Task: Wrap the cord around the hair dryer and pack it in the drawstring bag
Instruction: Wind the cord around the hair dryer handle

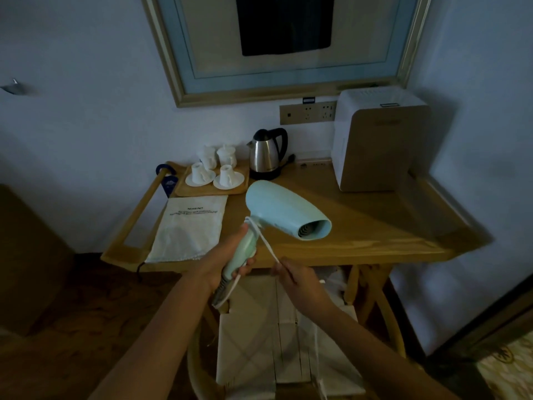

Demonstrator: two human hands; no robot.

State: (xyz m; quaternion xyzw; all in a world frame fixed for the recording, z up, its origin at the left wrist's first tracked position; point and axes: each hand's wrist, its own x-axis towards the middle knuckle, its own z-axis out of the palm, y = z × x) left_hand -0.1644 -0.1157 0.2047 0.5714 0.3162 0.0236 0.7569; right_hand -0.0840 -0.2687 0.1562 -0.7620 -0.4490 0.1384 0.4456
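Gripping hair dryer (284, 215), left hand (230, 261)

Two bare forearms and hands, nothing worn.

Left hand (230, 262) and right hand (297, 280) show no rings, watch or bracelets; both arms are uncovered, with no sleeve anywhere along their visible length.

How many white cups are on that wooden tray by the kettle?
4. Two front cups sit upside down on saucers, front left cup and front right cup. Two lidded ones stand behind, back left cup and back right cup. Nothing seems hidden on the tray.
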